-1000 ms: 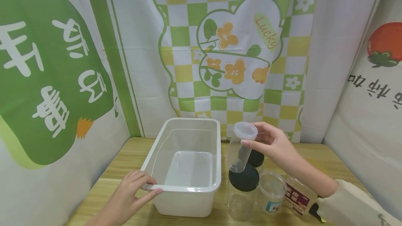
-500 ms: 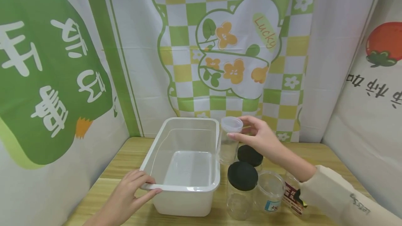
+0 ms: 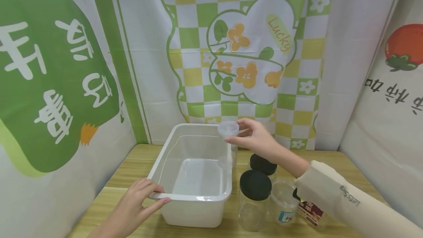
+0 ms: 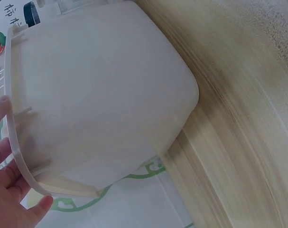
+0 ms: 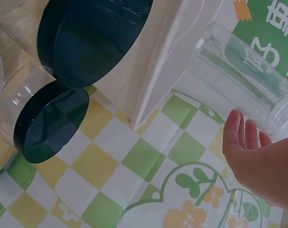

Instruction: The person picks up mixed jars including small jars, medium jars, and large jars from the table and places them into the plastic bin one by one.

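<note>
In the head view, my left hand (image 3: 138,201) pinches the rim of a white plastic bin (image 3: 193,214) at its near left corner. Thumb and fingers of that hand (image 4: 11,190) also show at the rim in the left wrist view. My right hand (image 3: 257,139) holds a clear plastic jar (image 3: 228,129) by its translucent lid end, above the bin's right rim. The jar's body hangs down along the right wall, partly lost against it. From the right wrist, the see-through jar (image 5: 241,71) appears whole, with my fingers (image 5: 236,128) at its lidded end.
Right of the bin stand a tall clear jar with a black lid (image 3: 255,185), another black-lidded jar (image 3: 262,164) behind it, a clear round tub (image 3: 284,201) with a blue label, and a container with a dark red label (image 3: 310,214). A patterned curtain (image 3: 244,47) hangs behind the wooden table (image 3: 132,164).
My right hand has carried the clear jar leftward, from above the black-lidded jars to over the bin's right rim. My left hand has stayed on the bin's corner.
</note>
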A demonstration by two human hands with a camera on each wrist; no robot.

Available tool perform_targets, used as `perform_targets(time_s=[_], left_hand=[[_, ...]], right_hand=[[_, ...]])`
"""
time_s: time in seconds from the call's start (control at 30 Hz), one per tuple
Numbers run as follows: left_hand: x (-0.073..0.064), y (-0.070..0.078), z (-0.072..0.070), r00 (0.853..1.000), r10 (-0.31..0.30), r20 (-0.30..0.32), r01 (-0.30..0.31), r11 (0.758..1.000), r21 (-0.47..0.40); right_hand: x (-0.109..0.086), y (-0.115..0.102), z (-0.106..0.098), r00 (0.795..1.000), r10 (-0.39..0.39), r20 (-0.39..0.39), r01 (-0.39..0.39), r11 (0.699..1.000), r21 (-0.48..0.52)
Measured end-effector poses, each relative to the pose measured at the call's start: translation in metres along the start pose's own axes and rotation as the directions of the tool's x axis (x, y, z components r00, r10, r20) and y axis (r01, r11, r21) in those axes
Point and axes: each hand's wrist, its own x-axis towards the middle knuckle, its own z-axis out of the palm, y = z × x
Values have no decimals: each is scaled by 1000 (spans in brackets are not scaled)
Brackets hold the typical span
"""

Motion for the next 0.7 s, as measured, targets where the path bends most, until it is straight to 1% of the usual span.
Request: perform_targets(time_s=[0.27,0.47,0.7], left_hand=[[1,0,-1,1000,-16,13,16,1000,11],[0,0,0,1000,-8,8,8,1000,2],[0,0,0,1000,-2,11,2,1000,3]], right_hand=[[15,-4,11,999,22,30,-23,999,26],[23,-4,21,999,20,43,-21,1000,14],[32,-4,36,996,63,61,-62,998,-15]])
